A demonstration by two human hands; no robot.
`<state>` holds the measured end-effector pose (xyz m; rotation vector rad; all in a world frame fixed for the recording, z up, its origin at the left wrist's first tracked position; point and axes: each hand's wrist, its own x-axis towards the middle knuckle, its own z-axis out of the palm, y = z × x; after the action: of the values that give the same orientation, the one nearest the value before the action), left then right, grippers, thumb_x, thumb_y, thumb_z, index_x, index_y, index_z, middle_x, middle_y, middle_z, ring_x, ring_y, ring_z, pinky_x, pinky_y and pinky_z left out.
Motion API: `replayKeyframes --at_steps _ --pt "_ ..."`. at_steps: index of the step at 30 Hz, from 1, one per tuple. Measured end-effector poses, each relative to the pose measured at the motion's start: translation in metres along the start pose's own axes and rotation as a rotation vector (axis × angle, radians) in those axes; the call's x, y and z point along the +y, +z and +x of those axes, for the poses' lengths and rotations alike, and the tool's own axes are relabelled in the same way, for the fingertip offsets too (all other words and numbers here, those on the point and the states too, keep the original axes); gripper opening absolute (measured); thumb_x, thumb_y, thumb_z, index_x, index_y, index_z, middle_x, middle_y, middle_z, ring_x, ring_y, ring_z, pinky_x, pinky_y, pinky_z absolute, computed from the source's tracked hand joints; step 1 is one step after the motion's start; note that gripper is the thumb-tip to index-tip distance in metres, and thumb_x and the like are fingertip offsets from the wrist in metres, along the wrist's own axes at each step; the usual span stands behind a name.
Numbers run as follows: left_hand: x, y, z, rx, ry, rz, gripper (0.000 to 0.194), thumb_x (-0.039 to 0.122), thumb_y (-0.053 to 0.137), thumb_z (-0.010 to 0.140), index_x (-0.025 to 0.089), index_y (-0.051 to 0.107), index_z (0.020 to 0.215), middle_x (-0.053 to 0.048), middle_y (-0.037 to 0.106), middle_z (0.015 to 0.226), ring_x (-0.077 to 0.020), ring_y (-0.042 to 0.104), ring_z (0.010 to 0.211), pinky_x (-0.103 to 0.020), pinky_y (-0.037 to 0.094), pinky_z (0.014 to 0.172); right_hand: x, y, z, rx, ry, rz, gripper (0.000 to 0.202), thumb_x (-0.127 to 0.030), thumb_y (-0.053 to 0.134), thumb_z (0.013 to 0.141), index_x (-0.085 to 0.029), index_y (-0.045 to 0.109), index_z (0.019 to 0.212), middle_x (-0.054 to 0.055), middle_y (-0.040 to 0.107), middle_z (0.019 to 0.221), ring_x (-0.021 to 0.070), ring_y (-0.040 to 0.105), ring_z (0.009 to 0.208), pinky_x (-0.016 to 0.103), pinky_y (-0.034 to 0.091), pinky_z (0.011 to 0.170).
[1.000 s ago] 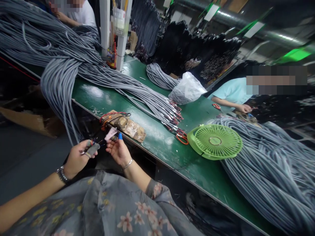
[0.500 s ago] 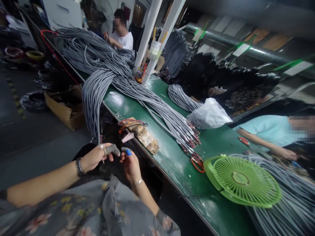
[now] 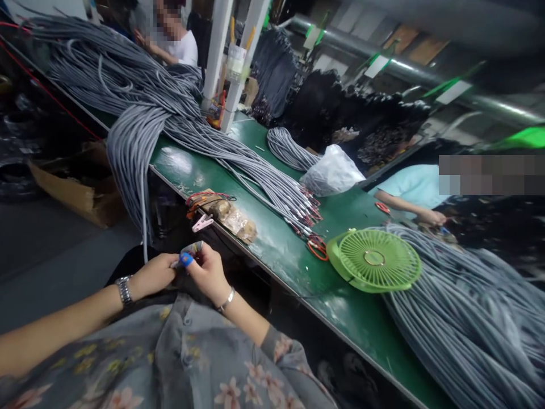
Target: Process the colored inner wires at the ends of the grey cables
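My left hand (image 3: 155,274) and my right hand (image 3: 208,274) meet low in front of my body, with fingers closed against each other. Blue wrapping covers my right thumb, and grey covering shows at the fingertips. Whatever is pinched between them is too small and hidden to make out. One grey cable (image 3: 145,230) hangs from the bundle (image 3: 135,142) and drops behind my left hand; whether I grip it I cannot tell. Just beyond my hands, a pink clip (image 3: 202,223) sits at the table edge beside a taped brown block (image 3: 233,220).
Long grey cables lie across the green table (image 3: 281,264), their stripped ends beside orange-handled scissors (image 3: 317,248). A green fan (image 3: 374,258) and more cables (image 3: 468,307) are to the right. A plastic bag (image 3: 332,172), a cardboard box (image 3: 80,190) and two co-workers are around.
My hands have come together from slightly apart, the right moving toward the left. The view has shifted, so table and cables appear further left and higher.
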<state>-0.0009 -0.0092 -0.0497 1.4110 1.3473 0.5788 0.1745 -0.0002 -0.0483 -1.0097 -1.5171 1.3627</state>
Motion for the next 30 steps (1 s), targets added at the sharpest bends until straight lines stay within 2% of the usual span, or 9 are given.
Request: replayKeyframes --at_steps 2,8,14,16,18,22,24,27,30 --pt "0.006 -0.002 -0.005 0.011 0.032 -0.002 0.014 0.04 0.072 0.061 0.027 0.066 0.064 -0.001 0.07 0.064 -0.0241 0.061 0.068 -0.032 0.047 0.063 -0.002 -0.001 0.005 0.015 0.028 0.014 0.037 -0.056 0.091 0.084 -0.024 0.074 0.085 -0.001 0.074 0.077 0.0166 0.063 0.07 0.029 0.056 0.068" --pt "0.022 -0.017 -0.02 0.033 0.094 -0.245 0.031 0.052 0.092 0.064 0.027 0.078 0.074 -0.005 0.08 0.074 -0.0241 0.069 0.066 -0.031 0.055 0.061 0.0 -0.009 0.006 0.018 0.137 0.242 0.04 -0.057 0.1 0.076 -0.024 0.076 0.079 -0.001 0.074 0.073 0.0167 0.065 0.068 0.029 0.058 0.067" --pt "0.018 -0.015 -0.017 -0.265 -0.016 -0.181 0.036 0.051 0.095 0.063 0.025 0.07 0.059 -0.001 0.067 0.055 -0.0173 0.055 0.052 -0.026 0.044 0.05 0.005 -0.008 0.008 0.057 0.178 0.395 0.046 -0.058 0.106 0.062 -0.022 0.081 0.079 -0.001 0.077 0.075 0.015 0.065 0.066 0.029 0.059 0.066" --pt "0.017 -0.012 -0.017 -0.291 -0.04 -0.184 0.037 0.05 0.096 0.063 0.025 0.069 0.059 0.001 0.065 0.054 -0.0154 0.051 0.051 -0.024 0.04 0.048 0.009 -0.008 0.01 0.107 0.193 0.451 0.047 -0.057 0.105 0.062 -0.022 0.082 0.082 -0.003 0.074 0.072 0.013 0.061 0.06 0.028 0.058 0.061" --pt "0.017 -0.01 -0.017 -0.213 -0.064 -0.25 0.038 0.053 0.095 0.063 0.024 0.069 0.061 0.0 0.067 0.055 -0.0148 0.051 0.05 -0.024 0.037 0.047 0.013 -0.009 0.012 0.176 0.206 0.485 0.046 -0.056 0.105 0.064 -0.022 0.082 0.087 -0.004 0.072 0.07 0.012 0.059 0.058 0.027 0.058 0.06" --pt "0.019 -0.013 -0.016 -0.016 -0.084 -0.393 0.048 0.059 0.1 0.059 0.024 0.069 0.062 -0.003 0.071 0.058 -0.0165 0.06 0.05 -0.025 0.044 0.049 0.021 -0.009 0.009 0.331 0.271 0.493 0.046 -0.062 0.097 0.078 -0.022 0.076 0.088 -0.004 0.069 0.07 0.0106 0.058 0.057 0.024 0.054 0.056" --pt "0.019 -0.014 -0.015 0.046 -0.081 -0.421 0.051 0.061 0.103 0.056 0.023 0.069 0.062 -0.003 0.072 0.059 -0.0174 0.063 0.052 -0.026 0.048 0.051 0.023 -0.007 0.006 0.259 0.33 0.444 0.049 -0.064 0.095 0.082 -0.023 0.069 0.085 -0.005 0.066 0.068 0.0104 0.056 0.055 0.023 0.05 0.052" --pt "0.019 -0.011 -0.013 0.098 -0.075 -0.417 0.052 0.061 0.105 0.052 0.023 0.072 0.064 -0.004 0.074 0.059 -0.0188 0.066 0.053 -0.028 0.051 0.053 0.021 -0.001 0.003 0.064 0.355 0.337 0.054 -0.063 0.1 0.077 -0.024 0.063 0.083 -0.008 0.061 0.065 0.0111 0.054 0.053 0.024 0.048 0.051" --pt "0.018 -0.011 -0.011 0.089 -0.058 -0.365 0.049 0.058 0.106 0.052 0.024 0.074 0.067 -0.004 0.076 0.061 -0.0216 0.07 0.057 -0.031 0.057 0.057 0.016 0.002 0.005 0.03 0.322 0.265 0.058 -0.062 0.104 0.071 -0.025 0.059 0.078 -0.01 0.056 0.062 0.0108 0.051 0.054 0.024 0.046 0.051"
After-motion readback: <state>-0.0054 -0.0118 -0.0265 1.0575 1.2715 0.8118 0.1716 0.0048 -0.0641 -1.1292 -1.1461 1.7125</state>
